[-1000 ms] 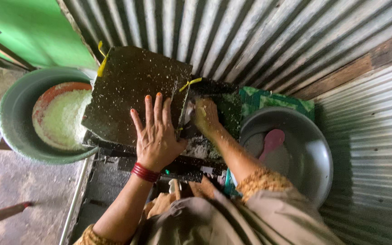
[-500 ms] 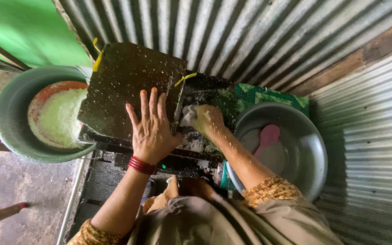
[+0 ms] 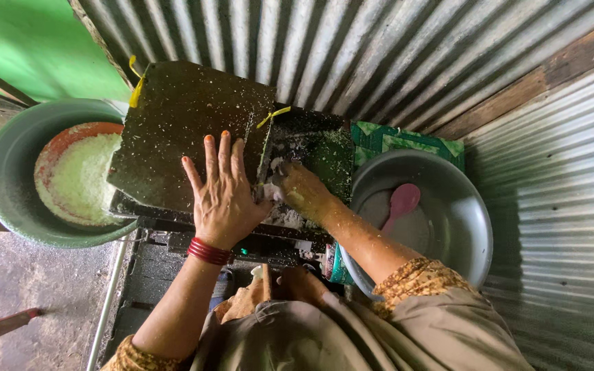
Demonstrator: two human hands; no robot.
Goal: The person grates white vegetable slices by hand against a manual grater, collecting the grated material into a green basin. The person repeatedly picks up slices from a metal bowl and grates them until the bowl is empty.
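Pressing flat: left hand (image 3: 225, 196), fingers spread open, palm down on the dark green flat lid (image 3: 183, 130) of a grimy dark grating machine (image 3: 242, 233). Lid is speckled with white shreds and tilts toward the left. Red bangles (image 3: 209, 251) on that wrist.

Right hand (image 3: 299, 191) sits just right of the lid edge, down in the machine's open hopper (image 3: 317, 148). Fingers curled in against white pulp (image 3: 280, 213) there; whether they grip anything, cannot tell, fingertips are buried.

Left of the machine: large grey-green round basin (image 3: 8, 172), touching the machine's left side. Inside it, an orange-rimmed bowl (image 3: 60, 141) holding pale white grated material (image 3: 77, 178).

Right of the machine: big silver metal bowl (image 3: 465, 227), with a pink plastic spoon (image 3: 400, 203) lying inside. Bowl rests on a green patterned cloth (image 3: 393, 137).

Yellow ties (image 3: 135, 86) at the lid's far corners.

Far side and right side: corrugated metal sheet wall (image 3: 352, 48). Green painted wall (image 3: 29, 48) far left.

Near edge: brown and orange clothing (image 3: 352, 330) of the person.
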